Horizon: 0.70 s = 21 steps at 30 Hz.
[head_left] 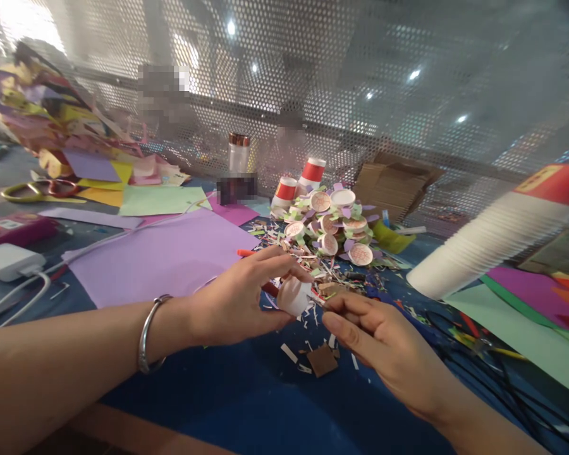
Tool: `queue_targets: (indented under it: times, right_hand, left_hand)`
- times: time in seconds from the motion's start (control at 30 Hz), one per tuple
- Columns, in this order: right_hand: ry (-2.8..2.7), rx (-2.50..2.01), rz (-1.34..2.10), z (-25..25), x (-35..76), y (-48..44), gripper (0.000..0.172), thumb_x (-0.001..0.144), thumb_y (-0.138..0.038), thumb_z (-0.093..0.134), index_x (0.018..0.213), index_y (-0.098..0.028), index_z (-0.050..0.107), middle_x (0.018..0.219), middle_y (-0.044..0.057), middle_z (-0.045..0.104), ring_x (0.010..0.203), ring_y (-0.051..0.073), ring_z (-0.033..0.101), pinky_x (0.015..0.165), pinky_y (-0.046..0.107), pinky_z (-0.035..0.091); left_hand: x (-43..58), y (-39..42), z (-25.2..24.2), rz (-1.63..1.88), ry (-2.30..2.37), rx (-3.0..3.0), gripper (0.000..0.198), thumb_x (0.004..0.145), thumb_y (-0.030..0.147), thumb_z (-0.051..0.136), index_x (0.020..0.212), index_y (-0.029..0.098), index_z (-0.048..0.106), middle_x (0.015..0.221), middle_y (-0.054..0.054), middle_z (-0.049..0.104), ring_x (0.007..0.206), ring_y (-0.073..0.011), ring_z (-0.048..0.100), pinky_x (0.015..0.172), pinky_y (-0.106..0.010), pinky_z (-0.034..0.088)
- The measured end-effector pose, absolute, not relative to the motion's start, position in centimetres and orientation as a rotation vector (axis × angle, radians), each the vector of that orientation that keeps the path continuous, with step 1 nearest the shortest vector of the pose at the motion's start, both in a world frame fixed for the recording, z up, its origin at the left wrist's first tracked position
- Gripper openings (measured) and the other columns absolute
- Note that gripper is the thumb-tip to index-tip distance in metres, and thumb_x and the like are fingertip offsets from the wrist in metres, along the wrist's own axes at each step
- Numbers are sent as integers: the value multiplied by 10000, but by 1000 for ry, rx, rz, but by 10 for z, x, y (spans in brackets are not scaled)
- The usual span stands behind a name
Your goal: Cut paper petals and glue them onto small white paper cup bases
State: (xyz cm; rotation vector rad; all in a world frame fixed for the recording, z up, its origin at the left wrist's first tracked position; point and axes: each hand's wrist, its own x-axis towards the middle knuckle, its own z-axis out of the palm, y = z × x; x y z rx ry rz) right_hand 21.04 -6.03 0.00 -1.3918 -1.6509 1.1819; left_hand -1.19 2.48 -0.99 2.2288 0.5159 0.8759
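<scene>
My left hand [253, 294], with a silver bangle at the wrist, curls its thumb and fingers around a small white cut-down paper cup base [294, 297]. Just right of it, my right hand [377, 335] is closed in a pinch, its fingertips near the cup piece's edge. A thin pale sliver seems to show at those fingertips, but I cannot make out what it is. Beyond the hands sits a heap of cup bottoms [329, 221] with green and purple paper tabs. Paper scraps [313, 262] and a brown cardboard piece [322, 360] lie around and below the hands.
A purple sheet [165, 253] lies to the left, near scissors [40, 189] and a white charger [12, 260]. On the right are a long leaning stack of paper cups [493, 234], coloured sheets and black cables [497, 385]. A bottle [238, 158] stands before the perforated panel [322, 76].
</scene>
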Motion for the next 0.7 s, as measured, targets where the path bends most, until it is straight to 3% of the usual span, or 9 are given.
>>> queue_targets:
  times: [0.2, 0.7]
  right_hand:
    - [-1652, -1408, 1207, 1, 210, -63, 318, 960, -540, 606, 957, -223, 598, 811, -2, 590, 718, 142, 508, 628, 261, 409]
    - [-1732, -1434, 1140, -1, 209, -66, 304, 961, -523, 609, 929, -222, 617, 800, -2, 581, 740, 147, 536, 647, 262, 460]
  left_hand:
    - [-9, 24, -11, 981, 602, 2085, 382, 731, 132, 759, 1077, 193, 608, 1134, -65, 593, 990, -179, 635, 775, -315, 618]
    - [-8, 21, -9, 986, 587, 2137, 395, 723, 103, 758, 1084, 198, 629, 1144, -64, 598, 1056, -195, 619, 790, -298, 606]
